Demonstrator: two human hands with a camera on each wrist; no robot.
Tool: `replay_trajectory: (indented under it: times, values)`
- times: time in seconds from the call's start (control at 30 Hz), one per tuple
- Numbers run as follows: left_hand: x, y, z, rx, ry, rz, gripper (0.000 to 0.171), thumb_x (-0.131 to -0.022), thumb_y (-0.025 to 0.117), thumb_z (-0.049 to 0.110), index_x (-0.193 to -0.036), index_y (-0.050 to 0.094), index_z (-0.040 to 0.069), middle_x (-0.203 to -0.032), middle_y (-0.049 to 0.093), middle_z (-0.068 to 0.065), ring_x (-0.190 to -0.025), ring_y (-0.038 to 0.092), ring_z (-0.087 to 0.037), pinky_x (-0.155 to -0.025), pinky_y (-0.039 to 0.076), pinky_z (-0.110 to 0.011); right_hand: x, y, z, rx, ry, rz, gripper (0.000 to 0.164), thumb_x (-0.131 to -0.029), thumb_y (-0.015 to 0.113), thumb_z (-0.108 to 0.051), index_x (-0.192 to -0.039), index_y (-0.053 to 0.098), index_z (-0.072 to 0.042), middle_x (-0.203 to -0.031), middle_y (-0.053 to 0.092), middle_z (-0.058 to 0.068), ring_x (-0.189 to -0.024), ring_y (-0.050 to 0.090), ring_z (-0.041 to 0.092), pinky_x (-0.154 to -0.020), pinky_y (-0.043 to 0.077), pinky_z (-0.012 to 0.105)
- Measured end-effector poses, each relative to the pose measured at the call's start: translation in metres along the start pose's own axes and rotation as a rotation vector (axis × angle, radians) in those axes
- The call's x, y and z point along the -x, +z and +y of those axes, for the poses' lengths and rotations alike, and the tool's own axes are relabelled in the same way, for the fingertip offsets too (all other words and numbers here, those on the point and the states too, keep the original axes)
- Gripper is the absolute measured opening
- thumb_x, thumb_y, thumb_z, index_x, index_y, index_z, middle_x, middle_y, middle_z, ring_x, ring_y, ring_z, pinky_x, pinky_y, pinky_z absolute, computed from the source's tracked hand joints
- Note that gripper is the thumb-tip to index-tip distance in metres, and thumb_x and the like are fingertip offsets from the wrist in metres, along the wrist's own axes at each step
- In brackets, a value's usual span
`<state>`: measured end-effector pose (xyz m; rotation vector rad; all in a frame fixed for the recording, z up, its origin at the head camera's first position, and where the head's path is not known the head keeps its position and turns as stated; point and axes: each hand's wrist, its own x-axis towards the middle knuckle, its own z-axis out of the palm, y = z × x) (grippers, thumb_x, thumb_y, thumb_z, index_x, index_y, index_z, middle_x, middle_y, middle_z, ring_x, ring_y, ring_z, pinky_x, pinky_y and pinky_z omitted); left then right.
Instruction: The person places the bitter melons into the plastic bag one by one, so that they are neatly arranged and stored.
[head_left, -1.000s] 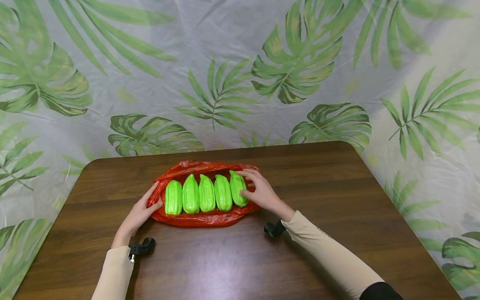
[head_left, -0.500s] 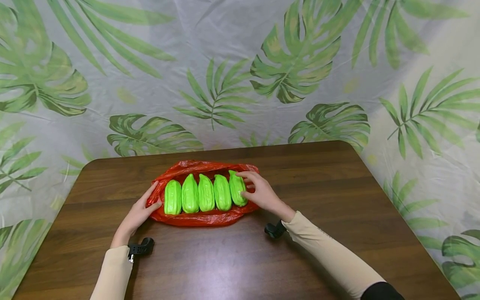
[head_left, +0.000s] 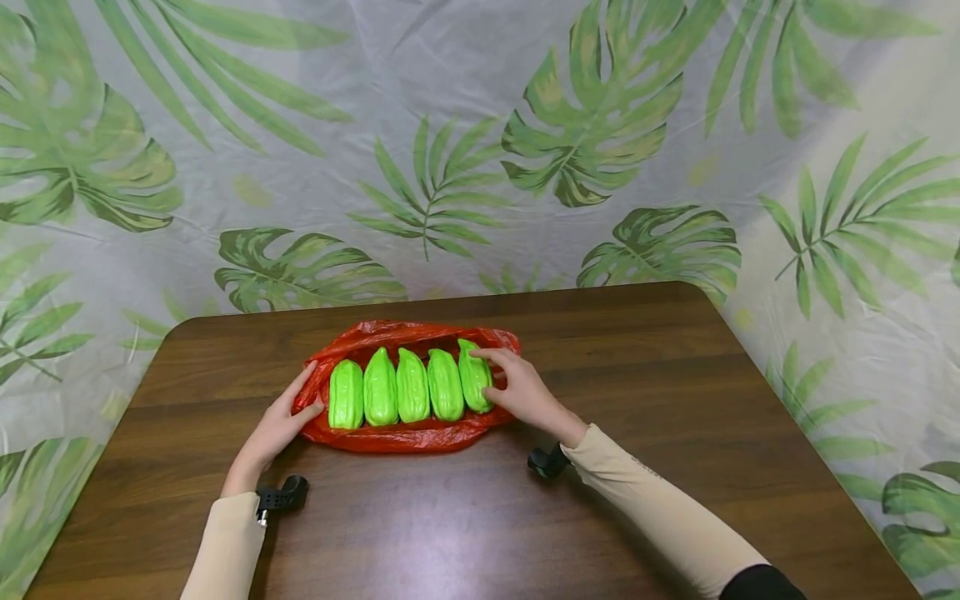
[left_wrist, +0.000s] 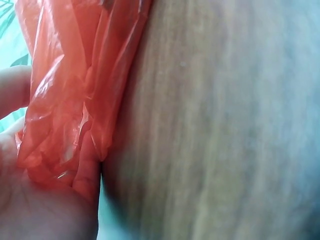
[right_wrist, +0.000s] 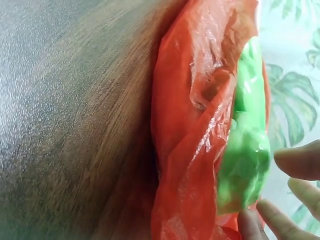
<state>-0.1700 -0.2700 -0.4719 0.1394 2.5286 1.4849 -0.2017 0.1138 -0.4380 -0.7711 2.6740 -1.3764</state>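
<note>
Several glossy, bright green, ridged oblong pieces, looking like toy fruit, lie side by side in a red plastic bag spread open on the table. My left hand holds the bag's left end, thumb over its rim. In the left wrist view its fingers curve around the crumpled red plastic. My right hand is at the rightmost green piece, fingers spread around its right side. In the right wrist view, the thumb stands slightly off that green piece, while other fingertips are right at its end.
The bag lies on a dark wooden table, towards its back edge. Behind hangs a pale cloth printed with green leaves. Black camera straps sit on both wrists.
My right hand's fingers have drawn back slightly from the top of the rightmost green piece. My left hand and the other pieces keep their places.
</note>
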Motion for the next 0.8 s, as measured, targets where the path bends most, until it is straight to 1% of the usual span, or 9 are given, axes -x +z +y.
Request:
replay_trajectory:
  times: [0.1,0.23,0.37,0.43,0.47,0.53,0.6,0.67,0.8]
  values:
    - [0.0,0.0,0.001,-0.01,0.006,0.01,0.071,-0.099,0.052,0.022,-0.155,0.011,0.014,-0.153,0.012,-0.029,-0.136,0.017,-0.052,-0.104,0.021,-0.066,0.001,-0.004,0.001,-0.031,0.0,0.026,0.053,-0.081,0.066,0.006,-0.132,0.054,-0.002,-0.13,0.054,0.015,-0.11,0.055,0.032,-0.09,0.048,0.044]
    - [0.0,0.001,0.004,-0.042,0.026,0.026,0.07,-0.098,0.054,0.019,-0.155,0.013,0.012,-0.152,0.015,-0.031,-0.135,0.019,-0.052,-0.103,0.022,-0.066,0.004,-0.011,0.003,-0.09,-0.016,0.09,0.049,-0.082,0.063,0.008,-0.13,0.056,0.0,-0.128,0.056,0.016,-0.112,0.055,0.034,-0.091,0.048,0.045]
    - [0.001,0.001,0.006,-0.092,0.054,0.065,0.068,-0.098,0.055,0.019,-0.154,0.018,0.01,-0.15,0.021,-0.032,-0.133,0.025,-0.052,-0.103,0.024,-0.065,0.01,-0.022,0.006,-0.138,-0.033,0.167,0.046,-0.084,0.063,0.009,-0.129,0.055,0.003,-0.128,0.055,0.02,-0.111,0.055,0.037,-0.089,0.048,0.051]
    - [0.001,0.001,0.007,-0.109,0.064,0.09,0.065,-0.098,0.055,0.02,-0.153,0.021,0.01,-0.149,0.024,-0.032,-0.131,0.027,-0.052,-0.102,0.026,-0.065,0.015,-0.031,-0.002,-0.138,-0.029,0.195,0.044,-0.085,0.061,0.01,-0.129,0.054,0.007,-0.126,0.054,0.024,-0.111,0.054,0.041,-0.089,0.047,0.054]
    - [0.001,0.0,0.008,-0.121,0.069,0.103,0.064,-0.098,0.055,0.02,-0.153,0.023,0.01,-0.148,0.025,-0.032,-0.131,0.028,-0.052,-0.102,0.027,-0.065,0.016,-0.034,-0.001,-0.14,-0.028,0.206,0.044,-0.086,0.061,0.009,-0.129,0.053,0.007,-0.126,0.054,0.025,-0.111,0.054,0.041,-0.089,0.046,0.055]
    - [0.002,0.0,0.009,-0.131,0.081,0.126,0.062,-0.098,0.054,0.019,-0.153,0.026,0.012,-0.149,0.027,-0.03,-0.131,0.029,-0.051,-0.101,0.028,-0.065,0.019,-0.04,0.003,-0.127,-0.015,0.219,0.044,-0.087,0.061,0.007,-0.131,0.052,0.005,-0.126,0.053,0.026,-0.112,0.052,0.041,-0.09,0.045,0.056]
    - [0.002,0.0,0.012,-0.138,0.107,0.155,0.061,-0.097,0.055,0.017,-0.152,0.028,0.013,-0.149,0.029,-0.027,-0.132,0.029,-0.049,-0.101,0.028,-0.065,0.022,-0.045,0.006,-0.078,0.008,0.221,0.045,-0.089,0.061,0.003,-0.133,0.052,0.001,-0.129,0.051,0.023,-0.114,0.051,0.039,-0.092,0.044,0.055]
    - [0.001,0.001,0.013,-0.159,0.158,0.194,0.06,-0.096,0.056,0.013,-0.151,0.032,0.012,-0.148,0.033,-0.026,-0.132,0.03,-0.047,-0.1,0.028,-0.066,0.023,-0.048,0.02,-0.027,0.018,0.222,0.048,-0.091,0.062,-0.004,-0.137,0.05,-0.005,-0.135,0.048,0.019,-0.118,0.048,0.035,-0.094,0.043,0.053]
    - [-0.001,0.001,0.02,-0.221,0.269,0.275,0.059,-0.093,0.06,0.01,-0.147,0.038,0.007,-0.146,0.033,-0.026,-0.132,0.029,-0.048,-0.098,0.025,-0.069,0.028,-0.056,0.025,0.096,0.035,0.206,0.055,-0.094,0.062,-0.018,-0.144,0.042,-0.007,-0.148,0.034,0.017,-0.131,0.035,0.037,-0.101,0.033,0.057]
